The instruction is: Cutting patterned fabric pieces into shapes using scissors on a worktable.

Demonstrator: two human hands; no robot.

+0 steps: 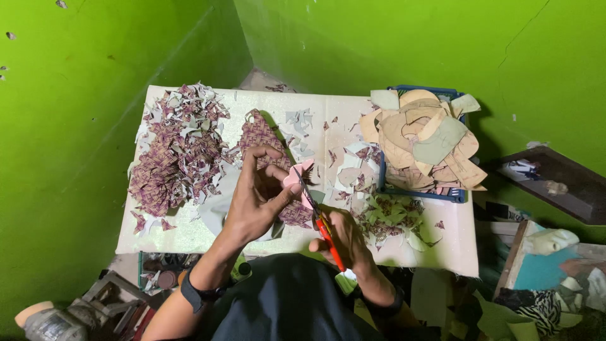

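Note:
My left hand holds a small pink cut-out piece by its edge above the white table. My right hand grips red-handled scissors, whose blades reach up into the pink piece. Under the hands lies a stack of woven purple-patterned shaped pieces. A big heap of purple and white offcuts covers the table's left part.
A blue crate at the right holds tan and pale green cardboard templates. Green scraps lie in front of it. Green walls close in on both sides. Clutter, a dark tray and fabric sit at the right; jars lie below left.

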